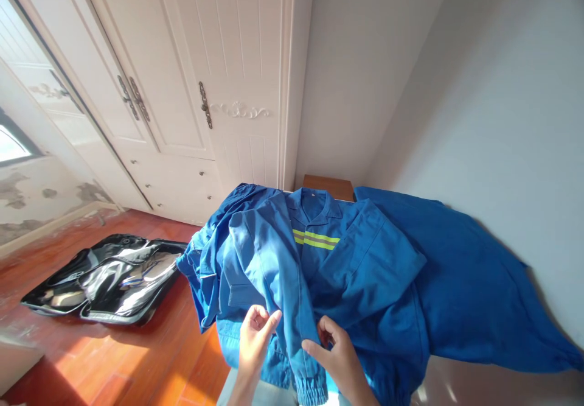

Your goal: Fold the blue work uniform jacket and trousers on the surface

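The soft, seemingly light blue cloth jacket with yellow chest stripes [316, 267] is spread beside blue fabric [479, 296]. Its sleeve [283, 284], best held by the edges, is pinched by the right hand [338, 352]; the left hand's [255, 340] grip cannot be told.

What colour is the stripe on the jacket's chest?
The stripe is bright yellow-green with a greyish middle, shown in the head view.

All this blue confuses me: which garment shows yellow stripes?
The jacket in the middle, its collar at the far end: bright yellow stripes cross its chest. The blue garment at left and blue cloth at right show none.
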Motion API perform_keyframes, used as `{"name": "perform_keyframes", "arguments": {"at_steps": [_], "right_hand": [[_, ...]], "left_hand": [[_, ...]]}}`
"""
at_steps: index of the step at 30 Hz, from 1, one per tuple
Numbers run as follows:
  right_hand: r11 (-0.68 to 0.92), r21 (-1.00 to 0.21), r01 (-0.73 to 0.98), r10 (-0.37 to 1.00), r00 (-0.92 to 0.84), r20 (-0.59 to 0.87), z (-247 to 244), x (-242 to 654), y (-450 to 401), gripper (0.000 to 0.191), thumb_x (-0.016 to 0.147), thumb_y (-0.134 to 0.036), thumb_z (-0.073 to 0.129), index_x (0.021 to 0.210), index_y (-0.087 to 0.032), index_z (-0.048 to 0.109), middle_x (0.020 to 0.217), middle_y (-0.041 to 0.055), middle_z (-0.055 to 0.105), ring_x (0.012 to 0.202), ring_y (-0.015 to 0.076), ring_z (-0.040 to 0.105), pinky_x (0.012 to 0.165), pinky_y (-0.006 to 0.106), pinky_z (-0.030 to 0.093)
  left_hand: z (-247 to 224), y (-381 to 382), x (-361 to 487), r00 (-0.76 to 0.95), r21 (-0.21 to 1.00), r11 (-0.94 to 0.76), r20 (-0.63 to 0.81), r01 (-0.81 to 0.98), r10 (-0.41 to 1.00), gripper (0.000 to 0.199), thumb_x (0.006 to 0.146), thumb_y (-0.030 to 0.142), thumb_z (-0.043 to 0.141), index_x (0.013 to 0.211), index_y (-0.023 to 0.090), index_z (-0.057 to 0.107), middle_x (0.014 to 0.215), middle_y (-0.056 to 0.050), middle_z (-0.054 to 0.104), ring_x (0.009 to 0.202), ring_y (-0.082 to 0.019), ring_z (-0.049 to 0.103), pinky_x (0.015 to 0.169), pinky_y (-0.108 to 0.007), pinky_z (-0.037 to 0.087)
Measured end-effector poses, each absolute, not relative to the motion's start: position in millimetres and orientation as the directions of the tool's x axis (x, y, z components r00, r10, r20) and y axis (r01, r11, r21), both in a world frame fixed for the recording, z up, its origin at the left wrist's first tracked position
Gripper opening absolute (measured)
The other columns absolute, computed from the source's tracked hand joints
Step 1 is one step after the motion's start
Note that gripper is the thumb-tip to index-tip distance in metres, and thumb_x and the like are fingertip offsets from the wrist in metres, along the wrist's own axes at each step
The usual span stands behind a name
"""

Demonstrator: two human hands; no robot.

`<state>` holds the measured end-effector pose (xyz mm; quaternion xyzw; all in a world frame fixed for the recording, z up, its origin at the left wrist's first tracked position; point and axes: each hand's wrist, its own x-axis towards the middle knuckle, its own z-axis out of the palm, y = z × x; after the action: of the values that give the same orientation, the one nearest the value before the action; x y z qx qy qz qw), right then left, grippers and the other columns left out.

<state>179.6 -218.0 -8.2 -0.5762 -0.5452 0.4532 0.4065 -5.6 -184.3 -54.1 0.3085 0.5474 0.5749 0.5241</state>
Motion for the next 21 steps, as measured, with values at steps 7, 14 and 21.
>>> {"name": "perform_keyframes", "arguments": {"at_steps": [7, 14, 21], "right_hand": [[-0.008, -0.965, 0.262, 0.999, 0.034, 0.001, -15, 179, -220, 0.031, 0.074, -0.031, 0.07, 0.068, -0.022, 0.041, 0.072, -0.0024, 0.052, 0.07, 0.0152, 0.049, 0.068, 0.026, 0.042], [-0.124, -0.992, -0.006, 0.992, -0.028, -0.124, -24, 171, -221, 0.062, 0.071, -0.043, 0.078, 0.125, -0.024, 0.055, 0.121, 0.0104, 0.067, 0.112, 0.029, 0.063, 0.096, 0.036, 0.05], [-0.358, -0.915, -0.188, 0.932, -0.123, -0.34, -13, 177, -205, 0.057, 0.071, -0.07, 0.069, 0.094, -0.018, 0.07, 0.083, 0.0068, 0.072, 0.084, 0.0262, 0.067, 0.077, 0.036, 0.052]], "left_hand": [[-55, -184, -13, -0.313, 0.92, 0.163, -0.282, -0.356, 0.907, 0.044, 0.064, 0.061, 0.074, 0.086, 0.025, 0.063, 0.084, -0.003, 0.067, 0.079, -0.024, 0.068, 0.069, -0.035, 0.058], [-44, -184, -8, -0.23, 0.967, 0.142, -0.191, -0.213, 0.954, 0.041, 0.06, 0.055, 0.082, 0.083, 0.026, 0.064, 0.082, -0.004, 0.072, 0.082, -0.026, 0.07, 0.078, -0.036, 0.057], [-44, -186, -27, -0.118, 0.861, 0.25, -0.333, -0.444, 0.936, 0.048, 0.053, 0.047, 0.083, 0.094, 0.029, 0.064, 0.076, -0.001, 0.067, 0.071, -0.023, 0.067, 0.067, -0.034, 0.055]]}}
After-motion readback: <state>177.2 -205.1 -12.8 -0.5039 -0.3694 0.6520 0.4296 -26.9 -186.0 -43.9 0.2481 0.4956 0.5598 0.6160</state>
